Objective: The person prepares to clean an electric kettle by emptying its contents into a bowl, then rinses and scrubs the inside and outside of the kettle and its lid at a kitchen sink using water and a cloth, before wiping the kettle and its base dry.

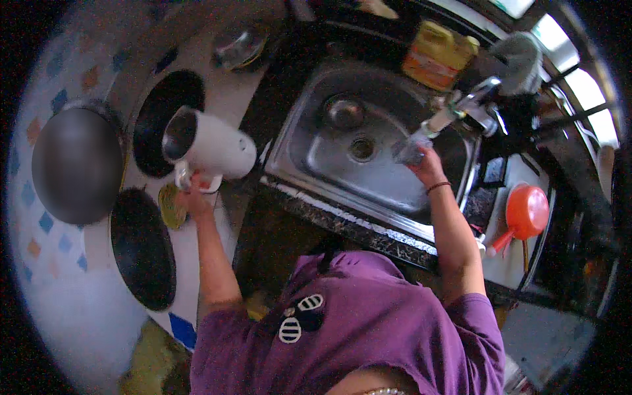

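My left hand (197, 192) grips the handle of a white pitcher (217, 143) tilted on its side, its dark open mouth towards the left. The pitcher is left of a stainless steel sink (335, 180), over the tiled counter. Under the faucet (442, 118), my right hand (428, 168) holds a crumpled greyish scrubber or cloth (411, 149); its exact kind is blurred. Below it lies the basin with its drain (362, 149), and a round metal object (344, 109) rests near the basin's far left side.
Left are two dark oval surfaces (143, 247) and a yellow-green round item (173, 206). Behind the sink stands a yellow jug (439, 54). A red-orange dipper (527, 212) lies right of the sink. A dark stone edge (340, 219) runs along the sink's front.
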`<action>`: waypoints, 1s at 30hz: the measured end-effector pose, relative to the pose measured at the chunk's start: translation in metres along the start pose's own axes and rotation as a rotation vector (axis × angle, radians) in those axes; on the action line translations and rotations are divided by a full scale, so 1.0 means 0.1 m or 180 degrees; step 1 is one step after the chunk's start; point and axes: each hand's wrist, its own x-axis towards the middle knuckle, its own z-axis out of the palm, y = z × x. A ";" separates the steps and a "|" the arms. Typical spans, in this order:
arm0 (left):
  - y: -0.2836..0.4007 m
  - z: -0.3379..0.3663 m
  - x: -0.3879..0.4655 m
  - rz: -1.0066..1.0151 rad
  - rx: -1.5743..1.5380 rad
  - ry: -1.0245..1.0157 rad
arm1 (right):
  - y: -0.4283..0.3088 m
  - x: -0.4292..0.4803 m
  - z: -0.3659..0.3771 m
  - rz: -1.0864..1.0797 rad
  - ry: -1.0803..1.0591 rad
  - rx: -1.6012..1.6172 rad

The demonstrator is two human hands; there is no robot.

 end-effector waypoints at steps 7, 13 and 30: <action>1.04 0.51 -0.06 0.0254 0.1338 -0.1135 | 0.16 -0.05 -0.19 -0.0113 0.0205 -0.0070; 1.24 1.58 -0.53 0.1446 0.1675 -0.2699 | 0.31 -0.06 -0.35 -0.0070 0.0549 0.0233; -0.04 2.68 -1.57 0.0268 0.0765 -0.3672 | 0.21 -0.31 -0.58 -0.0536 0.1326 0.0727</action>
